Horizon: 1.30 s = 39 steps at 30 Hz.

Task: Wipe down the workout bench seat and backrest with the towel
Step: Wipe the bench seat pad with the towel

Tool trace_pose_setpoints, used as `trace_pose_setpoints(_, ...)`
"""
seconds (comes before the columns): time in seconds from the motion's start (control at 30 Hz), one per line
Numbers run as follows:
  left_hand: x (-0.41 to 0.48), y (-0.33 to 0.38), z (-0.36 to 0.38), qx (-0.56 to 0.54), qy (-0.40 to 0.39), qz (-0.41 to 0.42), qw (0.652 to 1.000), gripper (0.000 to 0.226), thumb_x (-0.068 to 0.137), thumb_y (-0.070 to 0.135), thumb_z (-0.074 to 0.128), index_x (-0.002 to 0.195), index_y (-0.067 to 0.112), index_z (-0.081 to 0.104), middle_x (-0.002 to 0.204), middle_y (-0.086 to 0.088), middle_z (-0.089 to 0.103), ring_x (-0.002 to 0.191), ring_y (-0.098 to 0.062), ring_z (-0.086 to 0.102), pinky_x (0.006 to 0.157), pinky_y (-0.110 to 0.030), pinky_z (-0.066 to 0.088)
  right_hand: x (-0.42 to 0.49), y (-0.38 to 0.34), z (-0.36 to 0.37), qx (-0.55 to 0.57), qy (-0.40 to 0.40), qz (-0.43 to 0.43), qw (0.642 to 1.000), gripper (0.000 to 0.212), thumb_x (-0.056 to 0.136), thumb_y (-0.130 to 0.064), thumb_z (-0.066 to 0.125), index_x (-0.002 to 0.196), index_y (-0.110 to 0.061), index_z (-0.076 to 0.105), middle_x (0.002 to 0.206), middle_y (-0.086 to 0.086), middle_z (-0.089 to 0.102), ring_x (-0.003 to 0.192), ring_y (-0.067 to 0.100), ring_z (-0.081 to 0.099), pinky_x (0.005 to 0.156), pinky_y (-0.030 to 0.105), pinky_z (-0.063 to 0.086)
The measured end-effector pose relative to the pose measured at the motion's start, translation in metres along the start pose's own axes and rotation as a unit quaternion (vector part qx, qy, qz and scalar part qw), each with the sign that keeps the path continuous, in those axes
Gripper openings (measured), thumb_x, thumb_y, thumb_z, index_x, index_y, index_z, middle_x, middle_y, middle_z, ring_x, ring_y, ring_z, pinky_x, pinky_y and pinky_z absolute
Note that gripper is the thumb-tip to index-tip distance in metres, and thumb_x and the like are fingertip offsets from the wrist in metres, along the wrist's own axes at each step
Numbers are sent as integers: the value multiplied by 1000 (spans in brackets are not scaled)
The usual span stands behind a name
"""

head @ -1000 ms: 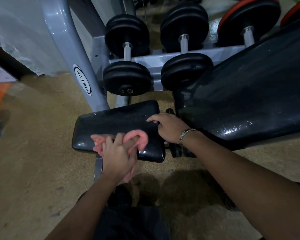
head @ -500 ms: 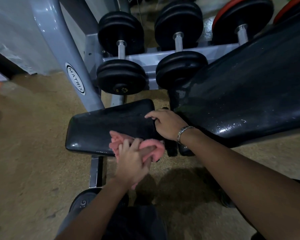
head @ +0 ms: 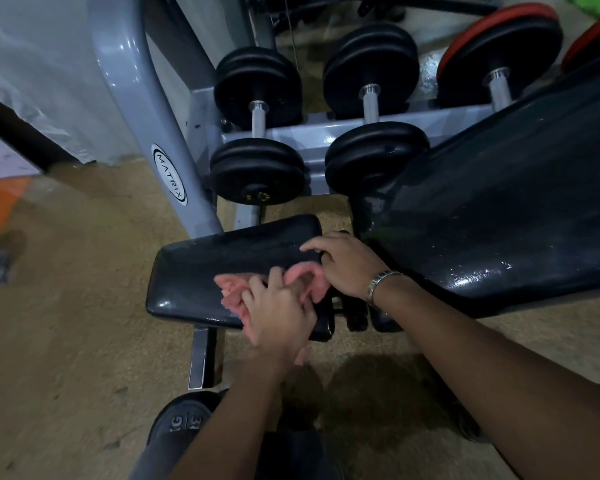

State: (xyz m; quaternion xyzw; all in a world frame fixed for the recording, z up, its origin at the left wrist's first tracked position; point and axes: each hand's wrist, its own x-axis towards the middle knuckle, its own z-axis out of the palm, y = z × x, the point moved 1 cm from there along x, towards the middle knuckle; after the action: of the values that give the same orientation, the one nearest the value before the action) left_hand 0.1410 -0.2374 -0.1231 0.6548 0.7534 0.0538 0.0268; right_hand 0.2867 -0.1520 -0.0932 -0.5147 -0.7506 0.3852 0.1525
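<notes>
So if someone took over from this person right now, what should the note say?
Left hand grips the pink towel, pressed on the seat near its backrest end.
Right hand holds that end of the seat.
Done: seat wipe under way; how much, cannot tell.
Left: finish the seat, then the backrest, which shows drops near its lower edge.

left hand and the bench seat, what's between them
The pink towel: bunched under the left hand, which grips it and presses it onto the seat. The head view shows this.
</notes>
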Motion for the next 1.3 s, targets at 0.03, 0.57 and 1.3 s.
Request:
trace_pose_setpoints(0.03,-2,5,2,8,0,27,1000,30,81,30,66,108,29,77,117,-5,58,98,-33,45,81,-47,42,1,0,-1,5,12,2,1000,47,94,-10,40,124,-35,66,127,-8,59,116,10,53,99,34,47)
trace_pose_setpoints(0.57,67,-15,1,-26,-19,124,992,44,71,31,57,111,33,76,102,-1,58,94,-33,46,77,-43,36,13,-1,5,17,37,27,999,38,96,-17,43,122,-34,65,124,-9,57,122,14,49,97,30,44)
trace_pose_setpoints(1.3,92,2,-5,49,-27,58,997,44,90,36,59,133,46,63,135,-10,51,120,-41,44,104,-61,35,20,1,-53,-524,-14,11,851,46,93,-42,49,131,-19,61,147,12,44,132,38,37,113,62,24)
